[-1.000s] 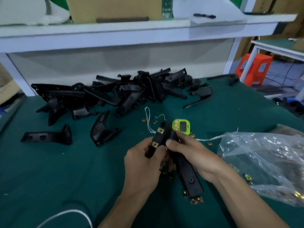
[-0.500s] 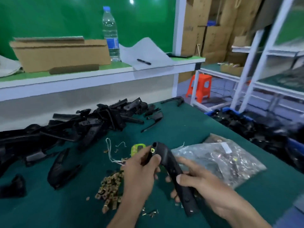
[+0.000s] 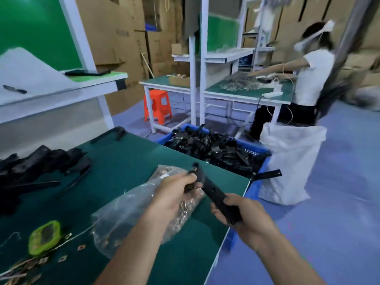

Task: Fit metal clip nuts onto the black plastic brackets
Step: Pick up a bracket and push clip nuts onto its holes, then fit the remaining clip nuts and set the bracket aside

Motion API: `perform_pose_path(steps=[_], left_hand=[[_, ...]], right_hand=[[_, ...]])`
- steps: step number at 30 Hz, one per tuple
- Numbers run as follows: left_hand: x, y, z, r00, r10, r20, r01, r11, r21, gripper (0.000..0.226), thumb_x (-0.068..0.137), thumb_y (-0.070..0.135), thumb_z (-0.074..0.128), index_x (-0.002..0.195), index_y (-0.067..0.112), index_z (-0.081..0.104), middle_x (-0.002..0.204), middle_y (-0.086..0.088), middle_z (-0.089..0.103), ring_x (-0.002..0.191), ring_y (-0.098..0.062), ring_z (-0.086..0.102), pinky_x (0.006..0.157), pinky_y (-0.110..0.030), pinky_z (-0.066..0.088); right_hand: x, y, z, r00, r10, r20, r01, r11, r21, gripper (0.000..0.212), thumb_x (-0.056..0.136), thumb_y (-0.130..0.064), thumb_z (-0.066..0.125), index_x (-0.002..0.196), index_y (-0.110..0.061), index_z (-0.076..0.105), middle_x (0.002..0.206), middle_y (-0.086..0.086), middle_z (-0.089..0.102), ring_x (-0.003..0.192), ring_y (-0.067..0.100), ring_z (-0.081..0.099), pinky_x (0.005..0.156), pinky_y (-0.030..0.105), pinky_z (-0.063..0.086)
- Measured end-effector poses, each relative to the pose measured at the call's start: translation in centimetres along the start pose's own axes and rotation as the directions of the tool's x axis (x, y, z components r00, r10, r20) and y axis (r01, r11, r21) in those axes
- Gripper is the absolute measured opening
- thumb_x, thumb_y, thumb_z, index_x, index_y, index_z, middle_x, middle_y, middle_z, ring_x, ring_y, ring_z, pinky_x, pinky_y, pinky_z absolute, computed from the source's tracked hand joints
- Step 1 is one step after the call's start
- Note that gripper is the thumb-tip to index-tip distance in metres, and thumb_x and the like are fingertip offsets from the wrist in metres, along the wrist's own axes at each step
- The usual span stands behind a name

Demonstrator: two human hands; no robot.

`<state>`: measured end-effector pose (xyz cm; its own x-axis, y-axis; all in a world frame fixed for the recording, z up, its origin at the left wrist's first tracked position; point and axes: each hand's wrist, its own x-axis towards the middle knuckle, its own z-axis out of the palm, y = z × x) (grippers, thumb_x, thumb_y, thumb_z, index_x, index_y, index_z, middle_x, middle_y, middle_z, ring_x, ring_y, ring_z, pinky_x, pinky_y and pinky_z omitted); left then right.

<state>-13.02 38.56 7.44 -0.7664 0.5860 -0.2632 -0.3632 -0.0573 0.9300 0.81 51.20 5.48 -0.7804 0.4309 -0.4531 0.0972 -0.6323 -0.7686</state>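
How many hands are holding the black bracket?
2. The left hand grips the upper end of the black bracket, above the plastic bag. The right hand grips its lower end.

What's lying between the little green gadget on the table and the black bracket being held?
In the head view, a clear plastic bag holding metal clip nuts lies between the green gadget and the black bracket.

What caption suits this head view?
Left hand and right hand hold black bracket at green table's edge; blue crate of black parts beyond.
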Motion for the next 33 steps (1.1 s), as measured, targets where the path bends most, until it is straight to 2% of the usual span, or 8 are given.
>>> perform_pose_path(steps=[4, 6, 9, 12, 17, 24, 29, 33], left_hand=[[5.0, 4.4, 1.3, 1.000, 0.003, 0.031, -0.002, 1.000, -0.017, 0.060, 0.097, 0.029, 0.068, 0.149, 0.011, 0.045, 0.141, -0.010, 0.054, 0.113, -0.021, 0.061, 0.105, -0.044, 0.052], [5.0, 4.9, 0.1, 0.999, 0.049, -0.018, -0.046, 0.987, 0.154, 0.069, 0.095, 0.036, 0.071, 0.154, 0.019, 0.039, 0.146, -0.006, 0.052, 0.106, -0.014, 0.063, 0.102, -0.038, 0.053], [2.2, 4.0, -4.1, 0.960, 0.268, -0.081, -0.222, 0.905, 0.363, 0.040, 0.090, 0.032, 0.076, 0.128, 0.034, 0.066, 0.123, 0.012, 0.071, 0.101, -0.003, 0.071, 0.085, -0.022, 0.054], [-1.2, 3.1, -10.6, 0.839, 0.467, -0.281, -0.300, 0.827, 0.476, 0.020, 0.085, 0.017, 0.079, 0.092, 0.036, 0.080, 0.094, 0.015, 0.079, 0.088, 0.003, 0.073, 0.079, -0.020, 0.053], [-8.2, 1.0, -21.0, 0.716, 0.477, -0.511, -0.074, 0.778, 0.623, 0.033, 0.085, 0.017, 0.080, 0.082, 0.050, 0.077, 0.081, 0.021, 0.076, 0.082, 0.002, 0.071, 0.078, -0.022, 0.054], [-19.1, -3.2, -28.6, 0.586, 0.396, -0.707, 0.241, 0.748, 0.618, 0.027, 0.087, 0.020, 0.077, 0.079, 0.045, 0.073, 0.084, 0.022, 0.075, 0.088, -0.009, 0.072, 0.089, -0.037, 0.058], [-24.3, -5.6, -31.5, 0.494, 0.420, -0.761, 0.396, 0.670, 0.628, 0.024, 0.087, 0.029, 0.077, 0.110, 0.030, 0.077, 0.110, 0.010, 0.077, 0.107, -0.016, 0.070, 0.089, -0.024, 0.048], [-26.6, -6.6, -33.1, 0.452, 0.388, -0.803, 0.443, 0.684, 0.580, 0.033, 0.086, 0.037, 0.077, 0.118, 0.028, 0.075, 0.121, 0.008, 0.071, 0.115, -0.015, 0.064, 0.094, -0.023, 0.045]], right_hand=[[7.9, -8.0, 3.6, 0.990, -0.031, -0.135, 0.067, 0.959, 0.274, 0.033, 0.102, -0.022, 0.055, 0.112, 0.009, 0.054, 0.104, 0.025, 0.059, 0.084, 0.038, 0.061, 0.084, 0.051, 0.059], [10.8, -9.3, 4.9, 0.975, -0.043, -0.220, 0.072, 0.989, 0.130, 0.043, 0.101, -0.035, 0.055, 0.120, 0.004, 0.054, 0.101, 0.024, 0.062, 0.084, 0.038, 0.060, 0.099, 0.046, 0.053], [12.0, -6.5, 6.7, 0.964, -0.152, -0.216, 0.102, 0.968, -0.228, 0.016, 0.091, -0.023, 0.059, 0.077, -0.014, 0.058, 0.058, 0.003, 0.057, 0.054, 0.021, 0.049, 0.059, 0.029, 0.044], [11.4, -2.4, 9.3, 0.940, -0.320, -0.117, 0.218, 0.829, -0.516, 0.014, 0.083, -0.018, 0.060, 0.073, -0.017, 0.071, 0.068, -0.008, 0.067, 0.062, 0.014, 0.058, 0.062, 0.028, 0.046], [7.7, 2.2, 15.1, 0.866, -0.466, 0.183, 0.427, 0.496, -0.756, 0.026, 0.080, -0.012, 0.052, 0.075, -0.029, 0.071, 0.071, -0.022, 0.069, 0.066, -0.002, 0.062, 0.054, 0.012, 0.043], [4.7, 8.9, 24.6, 0.833, -0.200, 0.515, 0.551, 0.222, -0.805, 0.020, 0.084, -0.013, 0.060, 0.075, -0.028, 0.070, 0.078, -0.011, 0.072, 0.079, 0.012, 0.064, 0.067, 0.016, 0.043], [3.8, 14.0, 31.2, 0.801, -0.001, 0.599, 0.593, 0.147, -0.792, 0.020, 0.087, -0.017, 0.064, 0.101, -0.027, 0.075, 0.106, 0.000, 0.073, 0.100, 0.021, 0.066, 0.088, 0.028, 0.052], [4.2, 17.2, 35.9, 0.753, 0.100, 0.650, 0.647, 0.065, -0.759, 0.037, 0.093, -0.010, 0.057, 0.128, -0.021, 0.064, 0.121, 0.005, 0.067, 0.093, 0.018, 0.064, 0.070, 0.022, 0.047]])
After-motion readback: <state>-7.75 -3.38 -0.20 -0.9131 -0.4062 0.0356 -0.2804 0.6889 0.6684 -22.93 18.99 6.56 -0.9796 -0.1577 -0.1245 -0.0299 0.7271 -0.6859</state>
